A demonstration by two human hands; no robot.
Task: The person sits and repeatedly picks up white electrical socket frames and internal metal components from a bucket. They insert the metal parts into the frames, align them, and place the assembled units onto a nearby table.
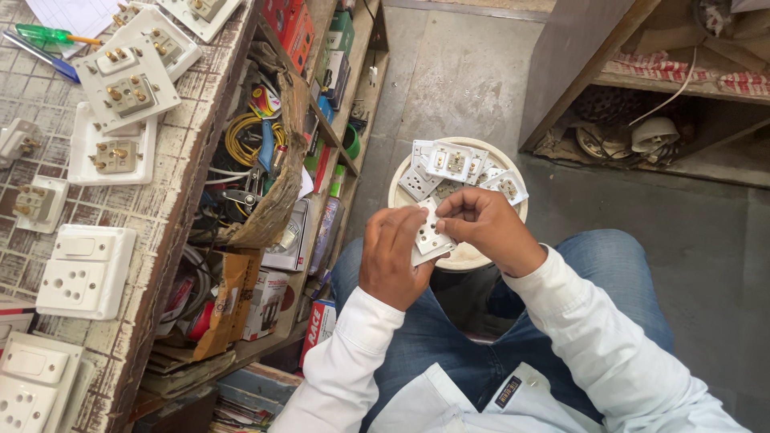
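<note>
Both my hands hold one white socket plate (431,238) above my lap. My left hand (393,256) grips its lower left side. My right hand (485,224) pinches its upper right edge. The plate's face with round pin holes is turned up. Just beyond my hands stands a cream bucket (479,255) on the floor, with several white switch and socket plates (449,164) lying in it, some showing brass terminals.
A worn wooden bench (172,200) on the left carries more white switch boards (88,273) and upturned plates (124,84). Shelves (277,216) under it hold wires, tools and boxes. A green screwdriver (48,34) lies at the bench's far corner. Grey concrete floor (465,72) lies ahead.
</note>
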